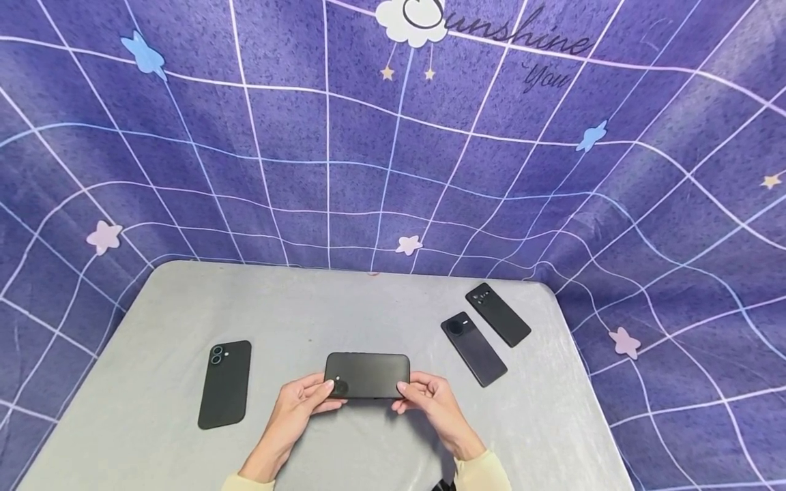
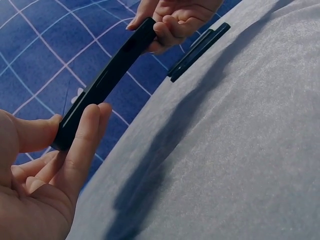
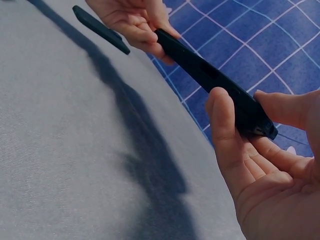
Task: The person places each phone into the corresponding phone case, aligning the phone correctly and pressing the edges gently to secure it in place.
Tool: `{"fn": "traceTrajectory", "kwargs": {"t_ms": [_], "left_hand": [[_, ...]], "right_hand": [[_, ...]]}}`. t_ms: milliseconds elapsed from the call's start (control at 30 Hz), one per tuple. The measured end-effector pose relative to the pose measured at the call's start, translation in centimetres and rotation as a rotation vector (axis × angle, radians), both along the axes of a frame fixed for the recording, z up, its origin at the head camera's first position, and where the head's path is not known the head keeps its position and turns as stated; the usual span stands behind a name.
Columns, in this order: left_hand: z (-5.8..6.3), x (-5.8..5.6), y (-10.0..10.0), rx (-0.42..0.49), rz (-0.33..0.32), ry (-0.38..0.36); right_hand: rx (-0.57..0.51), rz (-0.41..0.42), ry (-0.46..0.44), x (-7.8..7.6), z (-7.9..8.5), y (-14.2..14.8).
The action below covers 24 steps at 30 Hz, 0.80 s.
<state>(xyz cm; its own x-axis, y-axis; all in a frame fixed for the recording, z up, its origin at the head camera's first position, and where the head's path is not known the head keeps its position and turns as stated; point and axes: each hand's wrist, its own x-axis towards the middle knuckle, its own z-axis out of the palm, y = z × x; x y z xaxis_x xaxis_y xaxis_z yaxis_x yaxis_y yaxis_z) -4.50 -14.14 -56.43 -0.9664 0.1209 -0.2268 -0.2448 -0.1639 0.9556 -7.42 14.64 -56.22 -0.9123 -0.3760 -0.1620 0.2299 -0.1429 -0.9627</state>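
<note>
A person's left hand (image 1: pixel 301 404) and right hand (image 1: pixel 437 404) together hold a flat black rectangular smartphone with rounded corners (image 1: pixel 371 376), one hand at each short end. The left thumb presses the face seen from above, beside the round camera lenses at that end, with fingers around the other side; the right hand pinches the opposite end likewise, thumb against fingers. The phone lies lengthwise between the hands, raised above a table covered in pale grey cloth (image 1: pixel 276 307), and a dark shadow stretches across that cloth in both wrist views. To the left of the left hand, apart from it, a black phone with two stacked lenses (image 1: pixel 224 389) rests on the cloth, camera end away from the person. Beyond the right hand, two more lie slanted near each other: a dark grey phone with a large round camera (image 1: pixel 475 351) and, farther back, a black phone with a cluster of lenses (image 1: pixel 500 317). Behind the table hangs a purple-blue fabric printed with pale grid lines and stars (image 1: pixel 295 191).
</note>
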Motion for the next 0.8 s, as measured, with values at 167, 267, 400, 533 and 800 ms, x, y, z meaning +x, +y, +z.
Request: {"fn": "traceTrajectory", "kwargs": {"t_ms": [167, 267, 400, 533, 800], "left_hand": [[-0.12, -0.02, -0.09, 0.004, -0.006, -0.003], [-0.24, -0.03, -0.16, 0.013, -0.014, 0.001], [-0.27, -0.07, -0.21, 0.022, -0.018, 0.005], [-0.23, -0.09, -0.19, 0.018, -0.013, 0.001], [-0.2, 0.0, -0.09, 0.007, 0.001, -0.009]], "right_hand": [[-0.008, 0.003, -0.003, -0.06, -0.12, -0.01], [-0.011, 0.005, -0.008, -0.03, -0.06, -0.01], [-0.011, 0.008, -0.012, -0.07, -0.02, -0.01], [-0.008, 0.007, -0.013, -0.11, 0.01, -0.02], [-0.003, 0.015, -0.003, -0.1, -0.07, 0.08]]}}
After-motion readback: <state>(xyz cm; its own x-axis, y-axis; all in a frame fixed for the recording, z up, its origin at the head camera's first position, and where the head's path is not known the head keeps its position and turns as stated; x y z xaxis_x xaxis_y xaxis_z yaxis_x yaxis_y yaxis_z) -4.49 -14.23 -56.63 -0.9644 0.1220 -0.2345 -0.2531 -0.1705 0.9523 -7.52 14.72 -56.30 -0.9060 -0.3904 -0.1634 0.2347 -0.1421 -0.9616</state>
